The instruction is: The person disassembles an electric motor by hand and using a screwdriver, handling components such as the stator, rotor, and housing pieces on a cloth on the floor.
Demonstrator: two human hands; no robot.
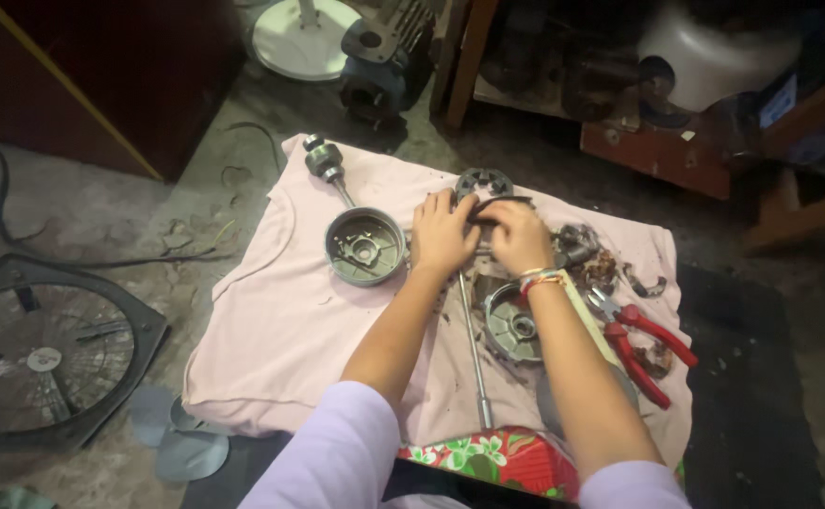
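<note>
Both hands meet over a pale pink cloth (280, 320) spread on the floor. The left hand (442, 236) and the right hand (518, 236) lie side by side, knuckles up, fingers curled around a thin dark strip (499, 202) that runs across their fingertips; each hand is clenched on it, though what lies under the palms is hidden. Just beyond the fingertips sits a round dark stator (484, 182), touching or nearly touching the strip. Immediately to the left of the left hand rests an open grey motor housing (365, 247), cup side up, with a rotor on its shaft (326, 162) lying further out on that side. Below the wrists, toward the person, a second grey housing half (512, 325) lies beneath the right forearm, and a long metal rod (473, 353) runs between the two forearms. To the right of the right hand lie small metal parts (587, 259) and red-handled pliers (640, 341). A square fan grille (45, 353) rests well apart at the far left.
</note>
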